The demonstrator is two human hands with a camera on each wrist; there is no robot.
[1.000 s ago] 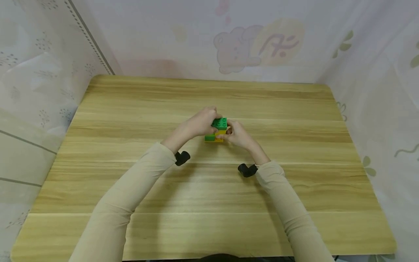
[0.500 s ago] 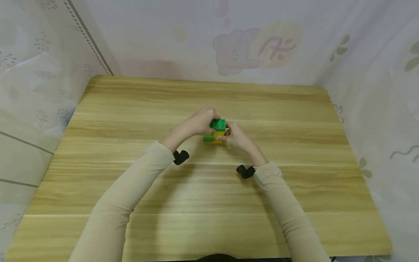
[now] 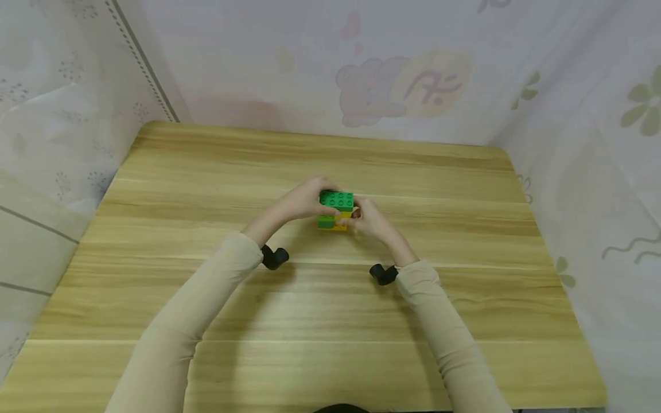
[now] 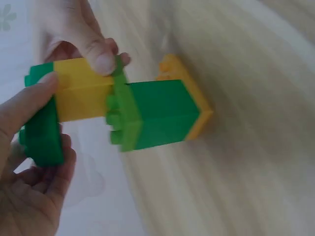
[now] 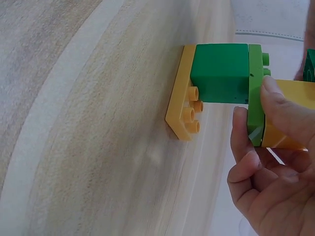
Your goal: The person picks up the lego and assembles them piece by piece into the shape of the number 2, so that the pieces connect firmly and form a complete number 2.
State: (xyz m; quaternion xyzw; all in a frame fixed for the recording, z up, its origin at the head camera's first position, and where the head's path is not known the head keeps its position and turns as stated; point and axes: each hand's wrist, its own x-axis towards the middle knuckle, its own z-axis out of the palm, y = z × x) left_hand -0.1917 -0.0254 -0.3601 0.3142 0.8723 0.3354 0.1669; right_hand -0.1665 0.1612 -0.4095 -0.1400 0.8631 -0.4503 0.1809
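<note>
A stack of toy building bricks stands on the table. Its base is a thin yellow plate (image 5: 178, 108) with studs showing, bearing a dark green block (image 5: 220, 73). Above that come a light green plate (image 4: 129, 120) and a yellow brick (image 4: 83, 93). A long green brick (image 3: 337, 199) lies across the top; whether it is fully seated I cannot tell. My left hand (image 3: 306, 201) grips this top brick between thumb and fingers. Lower down, my right hand (image 3: 373, 221) pinches the yellow brick, its thumb (image 5: 283, 101) also reaching the light green plate's edge.
The wooden table (image 3: 330, 310) extends around the stack on all sides. Patterned pale cloth (image 3: 289, 69) hangs behind it and at both sides. Black wrist-worn devices (image 3: 276, 258) project below each forearm near the cuffs.
My left hand has shifted slightly left around the top green brick, so more of its studs show. My right hand keeps its pinch. The whole head view has tilted a little.
</note>
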